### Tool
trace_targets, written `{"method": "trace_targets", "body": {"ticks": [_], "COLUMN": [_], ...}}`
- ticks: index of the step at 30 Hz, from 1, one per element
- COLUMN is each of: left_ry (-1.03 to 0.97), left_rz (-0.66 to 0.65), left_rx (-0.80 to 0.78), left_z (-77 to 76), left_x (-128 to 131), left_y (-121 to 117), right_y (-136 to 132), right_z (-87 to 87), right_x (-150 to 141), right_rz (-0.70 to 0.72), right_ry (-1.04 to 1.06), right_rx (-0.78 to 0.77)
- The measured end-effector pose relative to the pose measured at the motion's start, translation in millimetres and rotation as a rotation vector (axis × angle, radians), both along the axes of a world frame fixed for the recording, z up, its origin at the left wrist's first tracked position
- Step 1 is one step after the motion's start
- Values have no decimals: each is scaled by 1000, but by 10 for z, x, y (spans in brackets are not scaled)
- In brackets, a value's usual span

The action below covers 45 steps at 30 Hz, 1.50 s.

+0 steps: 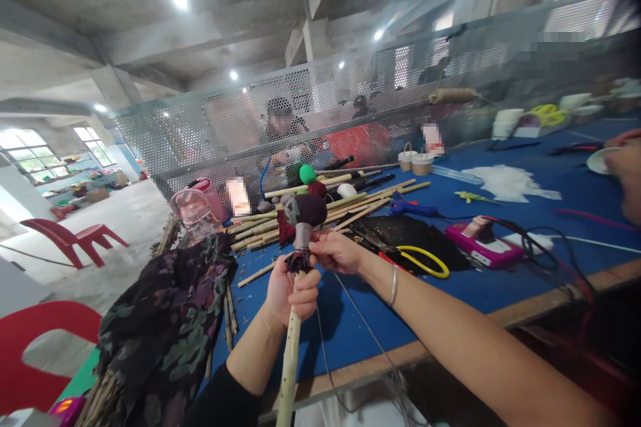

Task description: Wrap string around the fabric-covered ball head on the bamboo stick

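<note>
On the left forearm, a plain black sleeve is fitted, its edge seated below the elbow; the section from that edge to the left hand is left bare. At the right wrist, a narrow silver-coloured bangle is worn, rounded in form. The right forearm and right hand are left uncovered.

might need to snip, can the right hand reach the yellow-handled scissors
Probably yes: the yellow-handled scissors lie just past the right forearm, apparently uncovered, though the right hand must first leave the grey wrapping.
</note>
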<state>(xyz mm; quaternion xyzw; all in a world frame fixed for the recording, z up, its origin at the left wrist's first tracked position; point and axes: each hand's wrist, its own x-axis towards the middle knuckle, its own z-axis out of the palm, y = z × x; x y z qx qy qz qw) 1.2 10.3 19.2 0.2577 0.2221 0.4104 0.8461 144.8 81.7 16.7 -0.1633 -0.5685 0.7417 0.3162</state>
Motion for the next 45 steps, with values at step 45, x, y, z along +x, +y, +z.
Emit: {"method": "trace_targets", "body": {"ticks": [45], "left_ry": [334], "left_rz": [320], "left_rx": [101], "left_z": [15], "left_x": [-51], "left_y": [78], "right_y": [-51], "right_z": [-16], "right_x": [-74], "right_rz": [-162], "right_ry": [-202], "right_rx": [439]}}
